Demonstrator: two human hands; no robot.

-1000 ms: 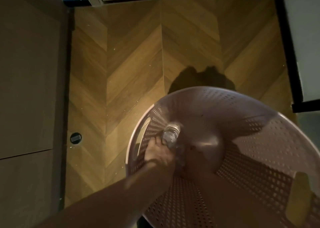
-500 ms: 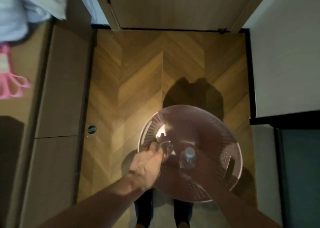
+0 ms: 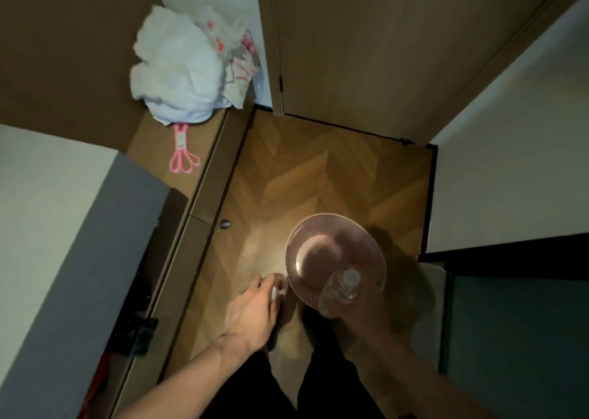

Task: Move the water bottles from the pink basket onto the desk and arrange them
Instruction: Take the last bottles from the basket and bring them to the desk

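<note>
The round pink basket [image 3: 334, 249] stands on the wooden floor below me, seen from straight above. My left hand [image 3: 251, 313] grips a clear water bottle [image 3: 278, 286] by its top, just left of the basket's rim and outside it. My right hand [image 3: 360, 316] holds a second clear water bottle [image 3: 341, 288] upright from below, over the basket's near edge; its white cap faces the camera. The basket's inside looks bare of bottles. The brown desk [image 3: 149, 144] runs along the left.
On the desk lie a white bundle of cloth and bags [image 3: 181, 67] and pink plastic clips [image 3: 183, 157]. A closed door [image 3: 366, 45] is ahead, white walls on the right. A dark cabinet [image 3: 516, 323] stands at the right. My legs are below.
Both hands have lifted a bottle each out of the basket. The camera has risen and tilted up, so the basket looks smaller and the desk with the white bundle has come into view.
</note>
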